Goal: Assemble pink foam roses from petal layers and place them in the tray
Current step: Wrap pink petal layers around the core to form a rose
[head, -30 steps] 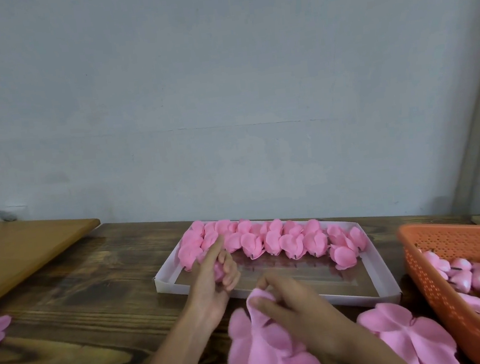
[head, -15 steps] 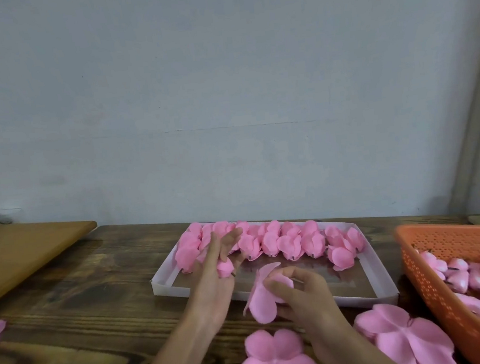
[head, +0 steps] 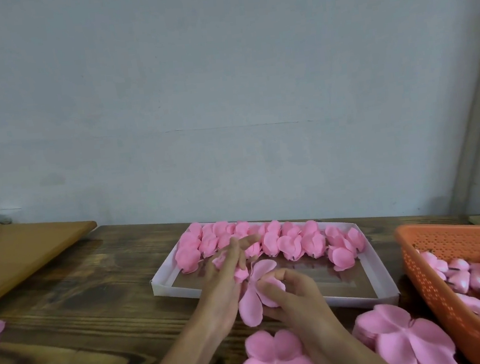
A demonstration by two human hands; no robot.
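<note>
Lower centre: petal layer [head: 258, 294] pinched between thumb and curled fingers of right hand [head: 297, 297], touching rose bud [head: 240, 274] held by left hand [head: 224, 284], fingers nearly straight. Behind: white tray [head: 387, 288], finished roses [head: 286, 237] along far edge. Right: orange basket [head: 419, 269] holding loose buds [head: 477, 278].

No legible text, labels, brand marks, numbers or signs on tray [head: 176, 289], basket [head: 425, 266], foam petals [head: 403, 339], table [head: 95, 286] or wall [head: 223, 94].
</note>
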